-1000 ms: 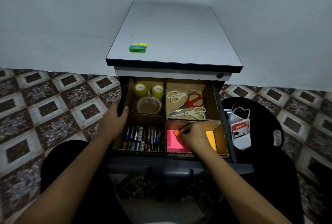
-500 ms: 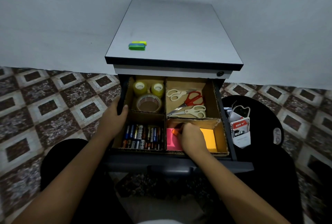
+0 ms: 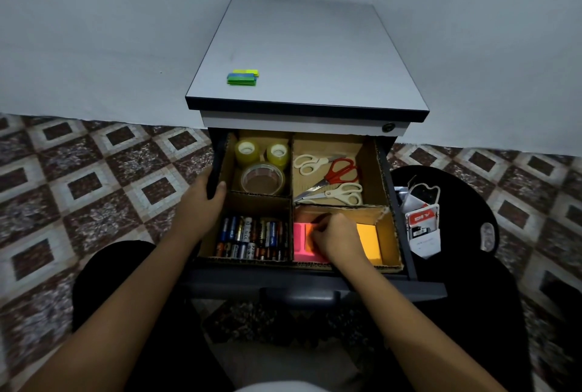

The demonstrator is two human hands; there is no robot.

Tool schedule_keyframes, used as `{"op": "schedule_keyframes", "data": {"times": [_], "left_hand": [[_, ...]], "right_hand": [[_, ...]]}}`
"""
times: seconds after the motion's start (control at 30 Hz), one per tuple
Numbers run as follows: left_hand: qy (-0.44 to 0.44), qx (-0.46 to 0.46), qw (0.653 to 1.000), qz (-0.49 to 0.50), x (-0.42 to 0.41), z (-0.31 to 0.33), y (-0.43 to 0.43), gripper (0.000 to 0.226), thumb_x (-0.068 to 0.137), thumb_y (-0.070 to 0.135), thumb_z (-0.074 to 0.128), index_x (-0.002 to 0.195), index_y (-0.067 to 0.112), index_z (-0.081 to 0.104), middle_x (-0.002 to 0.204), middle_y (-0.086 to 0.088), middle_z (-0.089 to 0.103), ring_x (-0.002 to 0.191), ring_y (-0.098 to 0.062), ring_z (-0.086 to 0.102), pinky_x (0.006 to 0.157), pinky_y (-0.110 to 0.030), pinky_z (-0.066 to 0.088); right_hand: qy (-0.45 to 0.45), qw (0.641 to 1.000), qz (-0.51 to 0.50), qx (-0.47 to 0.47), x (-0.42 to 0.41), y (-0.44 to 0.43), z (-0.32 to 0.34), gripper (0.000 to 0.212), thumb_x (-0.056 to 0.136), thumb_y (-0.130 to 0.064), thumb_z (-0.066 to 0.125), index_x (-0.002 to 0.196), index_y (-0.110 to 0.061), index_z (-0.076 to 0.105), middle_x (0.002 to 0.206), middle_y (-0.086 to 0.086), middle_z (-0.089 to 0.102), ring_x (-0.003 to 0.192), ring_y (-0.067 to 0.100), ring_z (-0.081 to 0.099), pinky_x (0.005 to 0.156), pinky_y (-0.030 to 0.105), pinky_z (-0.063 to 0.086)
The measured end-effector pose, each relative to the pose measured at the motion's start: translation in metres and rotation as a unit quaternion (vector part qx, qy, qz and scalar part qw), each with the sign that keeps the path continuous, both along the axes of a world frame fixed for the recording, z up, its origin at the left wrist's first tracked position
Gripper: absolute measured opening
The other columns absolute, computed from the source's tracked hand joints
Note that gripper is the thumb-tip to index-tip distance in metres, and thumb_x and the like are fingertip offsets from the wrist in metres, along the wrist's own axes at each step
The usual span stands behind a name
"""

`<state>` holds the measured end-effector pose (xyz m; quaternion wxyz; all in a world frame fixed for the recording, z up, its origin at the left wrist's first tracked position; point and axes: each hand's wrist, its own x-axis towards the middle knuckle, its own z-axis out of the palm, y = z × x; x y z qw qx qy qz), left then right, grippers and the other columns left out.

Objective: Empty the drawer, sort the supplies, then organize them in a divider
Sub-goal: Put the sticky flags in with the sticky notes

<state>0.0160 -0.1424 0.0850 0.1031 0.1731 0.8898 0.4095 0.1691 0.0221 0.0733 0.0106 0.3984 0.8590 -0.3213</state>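
Open drawer (image 3: 315, 283) with cardboard divider (image 3: 261, 199): left hand (image 3: 203, 202) is gripping the drawer's left wall, right hand (image 3: 337, 237) is pinching a small orange note pad (image 3: 310, 234) lying on the pink pad (image 3: 299, 242) in the near-right compartment, batteries (image 3: 252, 237) lying between both hands

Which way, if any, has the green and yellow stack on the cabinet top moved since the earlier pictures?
No. The green and yellow stack lies where it did, near the front left corner of the cabinet top.
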Motion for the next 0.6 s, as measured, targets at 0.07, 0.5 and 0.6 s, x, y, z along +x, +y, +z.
{"op": "schedule_keyframes", "data": {"times": [0.07,0.5,0.6], "left_hand": [[0.002,-0.001,1.000,-0.001,-0.0013,-0.0015,-0.0002,0.054,0.099,0.033,0.042,0.147,0.015,0.027,0.149,-0.011,0.036,0.135,-0.027,0.035,0.106,-0.036,0.031],[-0.007,0.008,1.000,-0.003,-0.0046,-0.0061,-0.0004,0.053,0.099,0.034,0.042,0.147,0.018,0.027,0.146,-0.011,0.040,0.133,-0.028,0.039,0.105,-0.039,0.034],[-0.008,0.009,1.000,-0.003,-0.0037,-0.0062,-0.0011,0.054,0.099,0.034,0.042,0.148,0.019,0.027,0.147,-0.010,0.039,0.133,-0.028,0.038,0.105,-0.040,0.035]], "right_hand": [[0.003,1.000,-0.008,-0.004,0.0003,0.0005,-0.0018,0.013,0.087,-0.010,0.058,0.088,-0.007,0.071,0.089,0.010,0.069,0.072,0.019,0.059,0.062,0.025,0.044],[0.012,0.999,-0.006,-0.043,-0.0005,-0.0009,0.0022,0.015,0.089,-0.011,0.060,0.095,-0.007,0.072,0.094,0.011,0.069,0.077,0.019,0.062,0.067,0.024,0.049],[0.021,0.998,-0.031,-0.056,-0.0006,0.0000,0.0018,0.016,0.090,-0.009,0.057,0.088,-0.006,0.072,0.086,0.011,0.069,0.071,0.020,0.064,0.059,0.022,0.050]]}}
